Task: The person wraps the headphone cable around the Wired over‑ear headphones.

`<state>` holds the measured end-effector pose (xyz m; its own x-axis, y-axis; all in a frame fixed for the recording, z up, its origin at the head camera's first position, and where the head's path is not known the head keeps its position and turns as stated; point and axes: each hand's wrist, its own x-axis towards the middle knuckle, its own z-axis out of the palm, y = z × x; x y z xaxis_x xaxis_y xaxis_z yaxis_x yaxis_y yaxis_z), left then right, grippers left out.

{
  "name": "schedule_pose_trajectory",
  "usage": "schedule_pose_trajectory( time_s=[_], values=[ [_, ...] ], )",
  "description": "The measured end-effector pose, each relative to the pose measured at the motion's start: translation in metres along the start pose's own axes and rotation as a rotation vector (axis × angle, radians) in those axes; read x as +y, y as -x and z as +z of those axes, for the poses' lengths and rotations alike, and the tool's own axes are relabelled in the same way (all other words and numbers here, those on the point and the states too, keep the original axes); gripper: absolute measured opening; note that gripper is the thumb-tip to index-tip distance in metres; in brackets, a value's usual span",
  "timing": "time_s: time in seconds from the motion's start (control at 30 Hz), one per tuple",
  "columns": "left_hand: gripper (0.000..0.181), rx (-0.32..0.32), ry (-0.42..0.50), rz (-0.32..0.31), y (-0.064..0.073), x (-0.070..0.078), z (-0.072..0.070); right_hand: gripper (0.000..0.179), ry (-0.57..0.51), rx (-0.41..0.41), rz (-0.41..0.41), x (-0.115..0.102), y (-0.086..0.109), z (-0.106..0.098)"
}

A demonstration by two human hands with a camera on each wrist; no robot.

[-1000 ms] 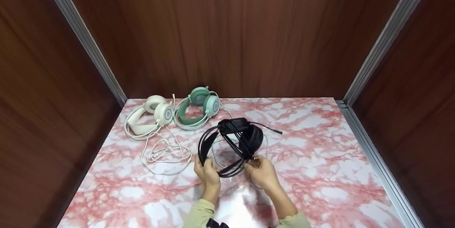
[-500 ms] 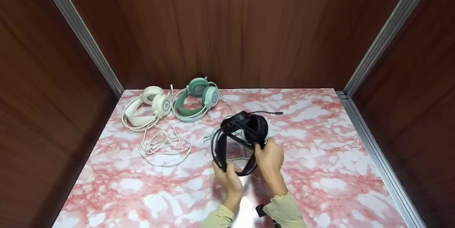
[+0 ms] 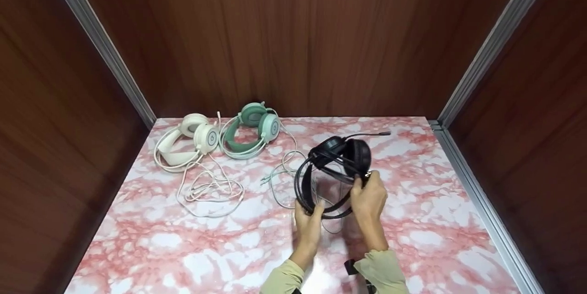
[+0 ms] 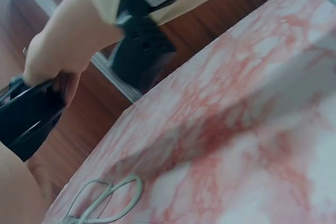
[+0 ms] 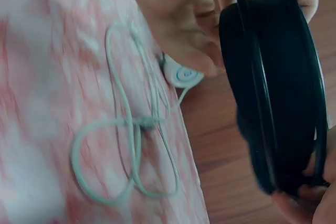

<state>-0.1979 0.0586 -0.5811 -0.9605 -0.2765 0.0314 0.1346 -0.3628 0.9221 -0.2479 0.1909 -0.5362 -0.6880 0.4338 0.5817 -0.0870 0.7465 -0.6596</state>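
Both hands hold a black headset [image 3: 360, 155] over the middle right of the table in the head view. My left hand [image 3: 308, 227] grips the lower left of its headband, thumb inside the loop. My right hand [image 3: 369, 197] grips the right side of the band, just below an ear cup. The microphone boom [image 3: 373, 134] points right, and a bundled black cable crosses between the ear cups. Seen from the right wrist, the wide padded headband [image 5: 273, 77] has thin hoops along it and fingers at both ends. Close under the headset, a pale green cable [image 3: 275, 175] lies loosely looped.
A cream headset [image 3: 206, 139] rests at the back left, its cable [image 3: 215, 191] tangled in front. Beside it lies a green headset [image 3: 270, 127]. Brown wood panels [image 3: 284, 41] enclose the marbled red-and-white tabletop [image 3: 174, 252] at the back and sides.
Both hands have carried the black headset to the right and slightly away. It has turned, and my right hand has shifted higher with it. More of the pale green cable shows.
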Motion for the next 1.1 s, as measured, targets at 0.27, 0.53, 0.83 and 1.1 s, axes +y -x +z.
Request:
schedule_pose_trajectory(
  time_s=[0.27,0.53,0.83,1.1],
  values=[
    [0.044,-0.275,-0.107,-0.266,-0.005,0.01,-0.026,0.018,-0.031,0.067,-0.073,0.04,-0.045,-0.003],
    [0.048,-0.285,-0.158,-0.336,-0.003,0.017,-0.072,0.023,0.017,0.011,0.122,0.105,-0.097,0.0],
    [0.048,-0.21,-0.157,-0.326,-0.004,0.019,-0.096,0.034,0.082,-0.1,0.348,0.177,-0.121,-0.006],
    [0.047,-0.209,-0.152,-0.32,-0.004,0.014,-0.098,0.036,0.077,-0.153,0.391,0.206,-0.121,-0.01]
  ],
)
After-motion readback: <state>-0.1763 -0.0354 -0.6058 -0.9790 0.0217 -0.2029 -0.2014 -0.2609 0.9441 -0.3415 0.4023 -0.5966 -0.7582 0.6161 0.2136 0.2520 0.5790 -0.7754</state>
